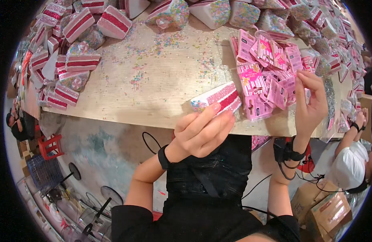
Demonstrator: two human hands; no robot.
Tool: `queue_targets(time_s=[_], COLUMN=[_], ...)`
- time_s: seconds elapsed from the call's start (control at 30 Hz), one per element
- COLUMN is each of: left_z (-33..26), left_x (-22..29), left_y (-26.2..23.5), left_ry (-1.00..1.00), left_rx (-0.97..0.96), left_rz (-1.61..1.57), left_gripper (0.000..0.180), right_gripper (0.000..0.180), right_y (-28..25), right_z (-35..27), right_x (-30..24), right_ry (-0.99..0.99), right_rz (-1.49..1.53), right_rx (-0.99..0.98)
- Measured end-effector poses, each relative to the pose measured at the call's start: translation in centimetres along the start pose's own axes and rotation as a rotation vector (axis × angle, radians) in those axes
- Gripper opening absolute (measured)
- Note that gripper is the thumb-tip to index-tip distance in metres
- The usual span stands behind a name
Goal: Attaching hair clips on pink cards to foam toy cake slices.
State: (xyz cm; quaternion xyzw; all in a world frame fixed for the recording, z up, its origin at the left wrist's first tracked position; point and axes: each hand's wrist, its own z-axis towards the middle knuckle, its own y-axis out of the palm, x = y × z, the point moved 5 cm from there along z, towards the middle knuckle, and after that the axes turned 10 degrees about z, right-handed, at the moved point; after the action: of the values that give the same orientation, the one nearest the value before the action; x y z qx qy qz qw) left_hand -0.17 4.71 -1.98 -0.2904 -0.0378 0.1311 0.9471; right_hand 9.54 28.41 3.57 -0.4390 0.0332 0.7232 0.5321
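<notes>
My left hand (204,131) is closed around the near end of a decorative cake slice (214,95), just above the table's front edge. The slice has pink glitter sides, a dark pink middle layer, white edging and colored sprinkles at its left end. To the right of it lies a heap of pink printed hang tags (270,76). My right hand (313,101) is raised at the heap's right side, thumb and forefinger pinched together. Whatever sits between those fingertips, if anything, is too small to make out.
More cake slices (78,63) are piled along the table's left, far and right sides. Loose sprinkles (165,40) are scattered over the wooden tabletop (153,92). Another person (349,165) is at the right, near cardboard boxes (327,205). A red stool (51,146) stands on the floor at left.
</notes>
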Motion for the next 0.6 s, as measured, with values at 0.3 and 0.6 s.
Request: queue_targets(time_s=[0.3, 0.6], left_z=[-0.5, -0.3], left_x=[0.2, 0.1], left_y=[0.1, 0.1], left_ry=[-0.045, -0.041], left_rx=[0.107, 0.063], left_rz=[-0.021, -0.07], left_gripper=[0.012, 0.012], right_gripper=[0.014, 0.016], right_y=[0.3, 1.5], right_z=[0.6, 0.5], right_x=[1.0, 0.0], right_ry=[0.009, 0.163], right_rz=[-0.053, -0.158], right_rx=[-0.162, -0.337])
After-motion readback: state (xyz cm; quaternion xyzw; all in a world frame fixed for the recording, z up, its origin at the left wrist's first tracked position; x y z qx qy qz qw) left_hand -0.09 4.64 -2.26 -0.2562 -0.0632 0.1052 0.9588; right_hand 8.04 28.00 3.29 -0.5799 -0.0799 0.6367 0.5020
